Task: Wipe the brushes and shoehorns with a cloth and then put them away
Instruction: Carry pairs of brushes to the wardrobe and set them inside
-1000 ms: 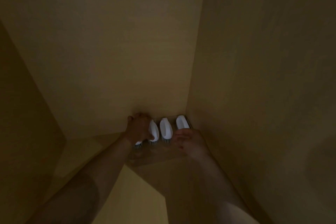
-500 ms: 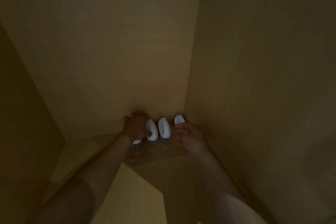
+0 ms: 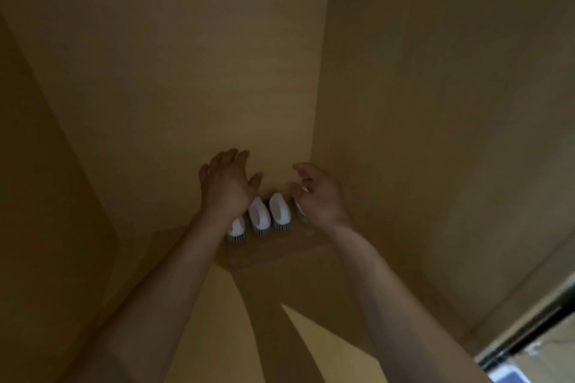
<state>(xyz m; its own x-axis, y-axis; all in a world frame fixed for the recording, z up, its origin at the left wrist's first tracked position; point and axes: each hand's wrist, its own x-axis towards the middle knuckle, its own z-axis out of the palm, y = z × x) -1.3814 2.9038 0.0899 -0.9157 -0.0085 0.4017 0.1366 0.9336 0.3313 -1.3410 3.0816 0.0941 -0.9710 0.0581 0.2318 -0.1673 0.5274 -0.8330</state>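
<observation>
Several white brushes with dark bristles stand in a row at the back corner of a dim wooden cupboard shelf [image 3: 267,255]. The leftmost brush [image 3: 236,227] is partly hidden by my left wrist, two more brushes [image 3: 259,216] [image 3: 280,210] show fully, and the rightmost brush [image 3: 301,214] is mostly behind my right hand. My left hand [image 3: 227,186] hovers above the row with fingers spread, holding nothing. My right hand [image 3: 317,194] is raised beside it with loosely curled fingers, also holding nothing. No cloth or shoehorn is in view.
The cupboard's back wall [image 3: 186,71] and right side wall [image 3: 435,102] close in the corner. A left panel [image 3: 46,196] bounds the other side. A dark rail [image 3: 529,329] and a brighter area show at the lower right.
Both hands have lifted off the brushes and come up toward the camera; the left let go of the leftmost brush, the right came away from the rightmost one. The row stays put.
</observation>
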